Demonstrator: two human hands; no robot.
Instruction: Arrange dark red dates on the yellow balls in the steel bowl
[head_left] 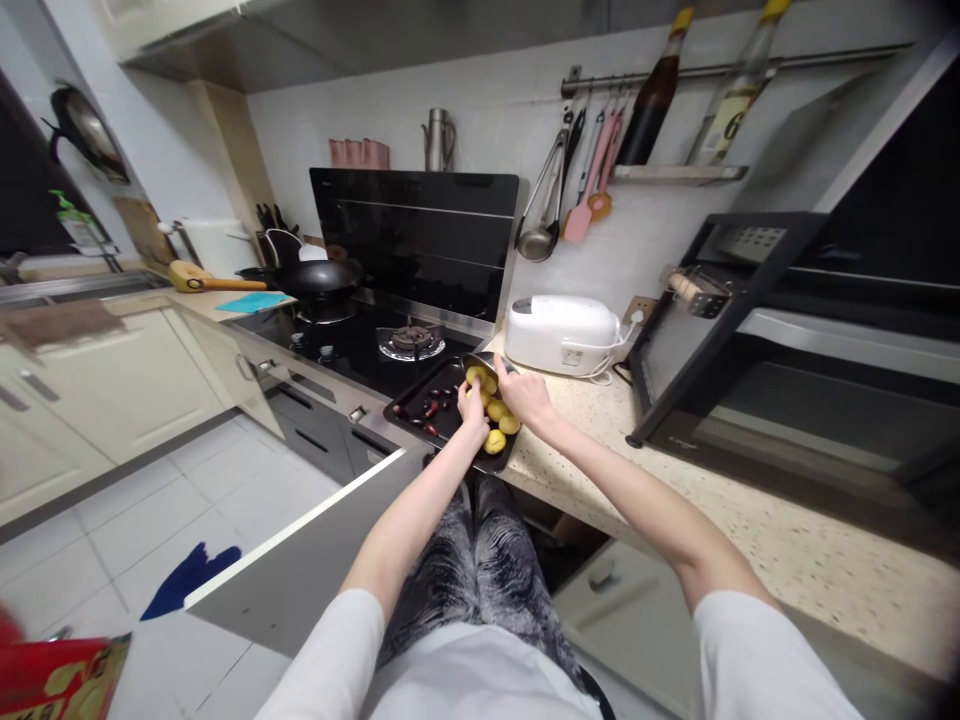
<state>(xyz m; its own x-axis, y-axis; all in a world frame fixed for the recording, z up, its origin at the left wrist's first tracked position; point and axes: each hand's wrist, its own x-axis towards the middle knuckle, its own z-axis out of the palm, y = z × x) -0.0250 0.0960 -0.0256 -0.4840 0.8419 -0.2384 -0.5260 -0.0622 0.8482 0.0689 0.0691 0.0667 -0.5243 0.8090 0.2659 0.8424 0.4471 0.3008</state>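
My right hand (pixel 523 392) grips the rim of a metal bowl (pixel 504 366), which is tilted over a black baking tray (pixel 450 376). Yellow potato-like pieces (pixel 494 441) lie at the right side of the tray, and some are at the bowl's mouth. My left hand (pixel 473 408) is among these pieces, its fingers partly bent at the bowl's opening; whether it holds one cannot be made out. Small dark red items (pixel 431 408) are spread over the tray's left part. The tray rests at the counter's edge beside the stove.
A white appliance (pixel 562 335) stands behind the tray. A burner (pixel 411 340) and black wok (pixel 319 277) are to the left. An open cabinet door (pixel 300 550) juts out below. A dark oven (pixel 810 400) stands right. A blue cloth (pixel 191 580) lies on the floor.
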